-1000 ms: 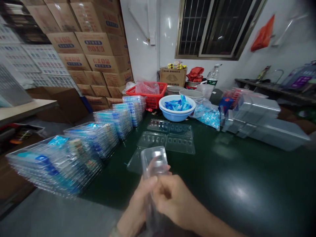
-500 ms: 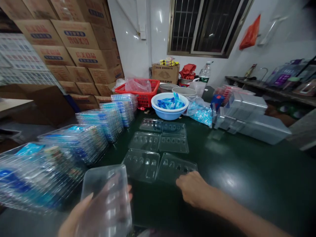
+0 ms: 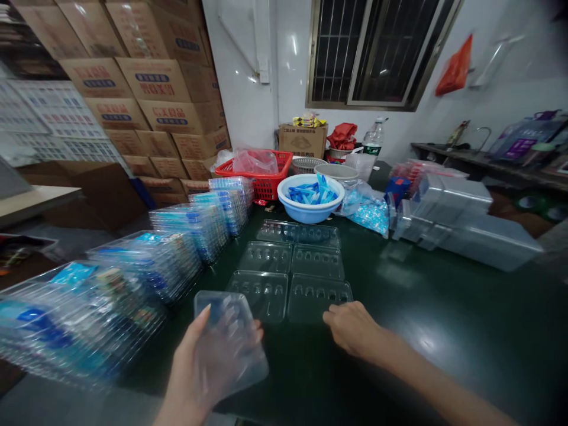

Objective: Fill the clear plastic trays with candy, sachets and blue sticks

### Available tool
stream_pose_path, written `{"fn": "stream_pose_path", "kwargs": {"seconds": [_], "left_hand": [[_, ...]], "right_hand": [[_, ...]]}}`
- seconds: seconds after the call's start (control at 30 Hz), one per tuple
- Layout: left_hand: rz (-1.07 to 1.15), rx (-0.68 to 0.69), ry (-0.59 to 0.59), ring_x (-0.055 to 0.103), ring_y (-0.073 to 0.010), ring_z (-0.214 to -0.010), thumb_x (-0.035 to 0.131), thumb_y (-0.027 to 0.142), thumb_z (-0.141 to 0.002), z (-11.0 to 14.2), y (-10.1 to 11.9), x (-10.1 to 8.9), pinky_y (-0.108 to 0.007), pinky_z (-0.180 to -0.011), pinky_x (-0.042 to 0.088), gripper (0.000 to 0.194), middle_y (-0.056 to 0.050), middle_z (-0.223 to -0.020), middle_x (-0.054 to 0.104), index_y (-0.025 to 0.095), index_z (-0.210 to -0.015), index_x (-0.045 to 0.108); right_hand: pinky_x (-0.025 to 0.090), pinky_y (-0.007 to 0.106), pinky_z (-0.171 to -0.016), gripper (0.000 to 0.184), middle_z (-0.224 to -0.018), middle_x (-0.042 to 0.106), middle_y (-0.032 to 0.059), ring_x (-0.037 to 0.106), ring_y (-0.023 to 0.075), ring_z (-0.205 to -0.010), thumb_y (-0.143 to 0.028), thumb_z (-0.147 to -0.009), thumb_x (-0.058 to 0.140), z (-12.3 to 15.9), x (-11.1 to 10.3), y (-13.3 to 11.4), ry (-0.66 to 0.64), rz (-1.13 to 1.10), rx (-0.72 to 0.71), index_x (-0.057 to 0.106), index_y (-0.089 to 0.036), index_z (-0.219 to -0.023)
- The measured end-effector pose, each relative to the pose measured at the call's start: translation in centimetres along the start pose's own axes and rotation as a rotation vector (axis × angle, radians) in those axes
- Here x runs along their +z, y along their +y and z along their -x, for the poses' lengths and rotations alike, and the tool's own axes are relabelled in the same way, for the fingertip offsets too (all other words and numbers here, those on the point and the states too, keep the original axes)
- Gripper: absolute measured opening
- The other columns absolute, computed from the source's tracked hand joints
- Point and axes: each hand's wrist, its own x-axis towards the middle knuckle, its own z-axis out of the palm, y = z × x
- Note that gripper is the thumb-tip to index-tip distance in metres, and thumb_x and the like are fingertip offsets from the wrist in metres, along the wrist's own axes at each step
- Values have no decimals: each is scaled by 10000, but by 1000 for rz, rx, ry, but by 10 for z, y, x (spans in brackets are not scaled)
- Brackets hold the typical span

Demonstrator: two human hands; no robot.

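Observation:
My left hand (image 3: 195, 370) is shut on a clear plastic blister tray (image 3: 237, 337), which it holds tilted just above the table, with the fingers showing through the plastic. My right hand (image 3: 352, 328) rests open on the dark green table top (image 3: 399, 367). Its fingertips are at the front edge of a clear blister tray (image 3: 317, 299). That tray is one of several empty trays lying flat in two columns. Another tray (image 3: 261, 294) lies just beyond my left hand.
Tall stacks of filled blister packs (image 3: 146, 266) line the table's left side. Further back are a blue bowl of blue pieces (image 3: 310, 198), a red basket (image 3: 261, 177), a bag of blue pieces (image 3: 366, 208) and large clear plastic containers (image 3: 461, 216). Cardboard cartons (image 3: 151, 100) stand behind.
My left hand has carried the tray lower and to the right. The front right tray on the table now lies squared with the others, and my right hand stays beside it.

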Motion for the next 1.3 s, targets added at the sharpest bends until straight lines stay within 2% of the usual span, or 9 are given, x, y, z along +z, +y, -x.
{"fn": "stream_pose_path", "kwargs": {"seconds": [0.23,0.33,0.43,0.57,0.67,0.77,0.93,1.07,1.3], "left_hand": [[-48,10,-36,598,-354,-856,541,400,-734,-5,4,-5,-546,-796,389,511,-192,-917,630,93,-1137,479],[-82,52,16,590,-346,-888,543,429,-735,12,-7,-2,-520,-787,413,545,-181,-1003,612,124,-1178,462],[-74,104,12,602,-299,-863,514,452,-752,26,-24,5,-442,-753,460,547,-151,-1007,619,135,-1194,459],[-109,145,-53,629,-265,-758,445,481,-779,35,-40,12,-371,-586,506,579,-128,-1072,604,204,-1279,356],[-173,156,-91,612,-222,-511,389,535,-776,38,-44,12,-352,-415,475,640,-125,-1015,627,236,-1326,251],[-201,149,-94,547,-178,-355,369,543,-779,40,-44,11,-323,-339,433,651,-104,-928,651,243,-1336,213],[-186,154,-96,558,-193,-361,371,527,-784,41,-44,10,-318,-359,450,663,-62,-708,657,215,-1343,201],[-174,171,-104,559,-193,-352,369,532,-782,43,-44,7,-296,-324,428,670,-76,-737,657,196,-1341,211],[-219,189,-133,578,-199,-385,373,549,-779,46,-45,0,-266,-360,441,737,-16,-511,611,163,-1364,148]], "right_hand": [[331,238,-548,32,-761,586,13,530,136,-640,-193,-782,520,12,-24,-13,110,-192,102,548,-179,-785],[342,205,-524,114,-652,566,-20,516,106,-597,-294,-788,545,15,-45,-54,167,-723,81,552,-180,-787],[315,164,-431,216,-586,544,-35,493,76,-516,-368,-731,607,7,-57,-105,40,-1279,-21,558,-158,-720],[302,148,-333,216,-505,514,-48,426,45,-365,-311,-652,666,-12,-61,-141,-151,-1623,-13,546,-133,-631],[303,142,-297,196,-489,524,-44,424,42,-319,-286,-673,638,-19,-60,-142,-246,-1728,5,546,-124,-614],[309,137,-299,229,-498,542,-35,444,42,-325,-319,-697,623,-19,-56,-140,-232,-1770,1,544,-120,-616],[310,139,-301,287,-520,557,-26,450,42,-334,-374,-677,659,-18,-54,-145,-218,-1788,-29,551,-112,-630],[315,145,-302,287,-506,552,-27,456,51,-335,-367,-670,669,-21,-51,-148,-247,-1839,-43,544,-112,-628],[344,156,-327,288,-466,543,-23,457,58,-330,-360,-691,654,-25,-40,-151,-288,-1865,-105,556,-103,-606]]}}
